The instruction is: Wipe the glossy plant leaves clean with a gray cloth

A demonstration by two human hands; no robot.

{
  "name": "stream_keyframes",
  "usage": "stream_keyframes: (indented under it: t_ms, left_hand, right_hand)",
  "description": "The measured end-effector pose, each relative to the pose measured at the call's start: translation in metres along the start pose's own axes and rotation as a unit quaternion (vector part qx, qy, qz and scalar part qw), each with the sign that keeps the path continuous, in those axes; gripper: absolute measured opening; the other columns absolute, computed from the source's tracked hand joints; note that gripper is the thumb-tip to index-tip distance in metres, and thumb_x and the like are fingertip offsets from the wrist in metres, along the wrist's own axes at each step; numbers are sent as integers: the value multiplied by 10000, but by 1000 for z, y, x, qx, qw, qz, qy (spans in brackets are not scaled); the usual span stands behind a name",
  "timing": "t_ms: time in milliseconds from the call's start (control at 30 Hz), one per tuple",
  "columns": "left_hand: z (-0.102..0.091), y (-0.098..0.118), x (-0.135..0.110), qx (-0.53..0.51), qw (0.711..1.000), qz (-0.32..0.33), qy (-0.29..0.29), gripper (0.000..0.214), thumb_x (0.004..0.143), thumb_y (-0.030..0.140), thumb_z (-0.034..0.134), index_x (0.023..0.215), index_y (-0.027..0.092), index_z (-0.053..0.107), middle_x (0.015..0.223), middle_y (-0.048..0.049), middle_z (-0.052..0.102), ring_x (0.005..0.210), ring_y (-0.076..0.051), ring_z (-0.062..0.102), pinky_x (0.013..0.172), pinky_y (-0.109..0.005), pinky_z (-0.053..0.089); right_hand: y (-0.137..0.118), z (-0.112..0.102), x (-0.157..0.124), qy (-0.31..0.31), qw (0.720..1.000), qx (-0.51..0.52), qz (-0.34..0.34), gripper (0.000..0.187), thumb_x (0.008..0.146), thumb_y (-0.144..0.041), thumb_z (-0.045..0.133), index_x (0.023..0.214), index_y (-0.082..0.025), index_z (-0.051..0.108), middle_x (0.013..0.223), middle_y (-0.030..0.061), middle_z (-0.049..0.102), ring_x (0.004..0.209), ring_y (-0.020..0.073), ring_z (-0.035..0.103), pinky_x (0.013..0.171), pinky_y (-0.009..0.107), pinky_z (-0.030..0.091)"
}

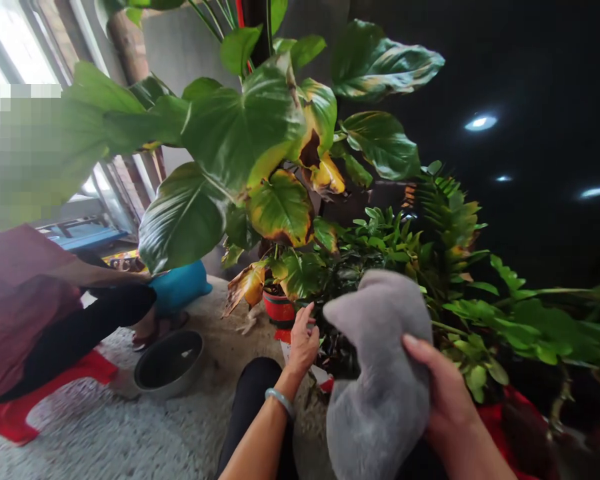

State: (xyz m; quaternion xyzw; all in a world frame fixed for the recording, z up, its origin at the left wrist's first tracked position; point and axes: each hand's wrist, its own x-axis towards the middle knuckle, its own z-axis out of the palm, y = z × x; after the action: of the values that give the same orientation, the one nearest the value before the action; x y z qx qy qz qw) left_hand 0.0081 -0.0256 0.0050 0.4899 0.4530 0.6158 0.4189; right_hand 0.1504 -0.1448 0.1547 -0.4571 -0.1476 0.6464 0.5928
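Note:
My right hand [443, 393] is closed on a grey cloth [377, 373] held up in front of the plants. My left hand [303, 341], with a pale bangle on its wrist, reaches forward into the low dark foliage [380, 247]; its fingers are curled round something I cannot make out. Just beyond it stands a red pot [279, 308] bearing a big plant with broad green leaves [240, 127], some of them yellow and brown at the edges [283, 210].
Another person in a dark red top [20, 300] crouches at the left on a red stool [15, 413]. A grey metal bowl [169, 363] sits on the speckled floor. A blue pot [180, 287] stands behind it. Ferny plants [525, 320] fill the right.

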Motion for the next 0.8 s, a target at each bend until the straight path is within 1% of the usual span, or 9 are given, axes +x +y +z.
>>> stream_keyframes:
  t_ms: [67, 167, 267, 367, 433, 500, 633, 700, 800]
  left_hand:
    - [0, -3, -1, 32, 999, 29, -3, 529, 598, 56, 540, 1089, 208, 670, 965, -66, 600, 778, -176, 562, 568, -231, 447]
    - [-2, -10, -1, 66, 995, 75, -18, 554, 637, 63, 523, 1164, 200, 629, 886, -42, 589, 759, -164, 556, 599, -240, 467]
    - [-4, -17, 1, 93, 991, 96, -29, 562, 668, 69, 506, 1205, 205, 602, 970, -50, 600, 767, -151, 552, 623, -246, 486]
    - [-4, -21, 3, 115, 988, 100, -20, 590, 652, 40, 471, 1200, 211, 606, 1097, -76, 593, 776, -144, 554, 597, -234, 489]
    - [-4, -22, 4, 118, 988, 103, -18, 592, 646, 34, 462, 1193, 204, 612, 1065, -77, 597, 765, -143, 559, 580, -229, 487]
    - [-3, -20, 3, 115, 988, 98, -19, 573, 661, 48, 463, 1192, 203, 613, 991, -62, 596, 748, -142, 563, 566, -224, 484]
    - [-2, -13, 0, 102, 990, 90, -26, 548, 665, 75, 482, 1181, 199, 617, 951, -54, 598, 762, -151, 565, 568, -225, 484]
    - [-2, -11, -1, 87, 992, 85, -29, 541, 661, 85, 488, 1172, 201, 621, 951, -53, 602, 770, -150, 564, 569, -220, 480]
    - [-3, -12, 0, 57, 995, 64, -41, 523, 665, 114, 506, 1166, 196, 629, 941, -46, 604, 740, -136, 559, 570, -212, 469]
  right_hand:
    - [-15, 15, 12, -32, 998, 36, -33, 308, 384, -331, 825, 616, -170, 702, 521, 44, 705, 463, 226, 632, 531, 351, 546]
    - [3, 19, 35, -10, 1000, 17, 16, 197, 474, -275, 779, 614, -171, 687, 500, 36, 693, 486, 229, 649, 595, 363, 560]
    - [49, -1, 40, 55, 991, -69, 96, 180, 525, -278, 768, 633, -171, 673, 492, 40, 686, 486, 228, 652, 578, 356, 554]
    - [72, -27, 21, 73, 985, -125, 90, 256, 476, -289, 817, 664, -185, 677, 574, 29, 725, 559, 225, 679, 562, 314, 546]
    - [58, -35, 5, 33, 989, -118, 82, 341, 440, -292, 846, 726, -182, 695, 630, 36, 746, 576, 234, 689, 565, 318, 550]
    - [28, -33, -5, 3, 995, -84, 53, 369, 426, -299, 855, 739, -179, 700, 590, 39, 734, 506, 239, 671, 530, 340, 550]
    - [-31, -18, 6, 55, 996, 55, -40, 202, 486, -249, 803, 632, -179, 683, 474, 24, 687, 415, 217, 634, 566, 365, 575]
    - [-31, -17, 19, 75, 989, 120, -32, 119, 532, -198, 764, 612, -191, 676, 466, 6, 686, 404, 198, 631, 624, 366, 588]
    - [7, -28, 28, 72, 989, 101, 77, 90, 570, -209, 754, 605, -172, 679, 466, 33, 689, 446, 237, 666, 649, 395, 593]
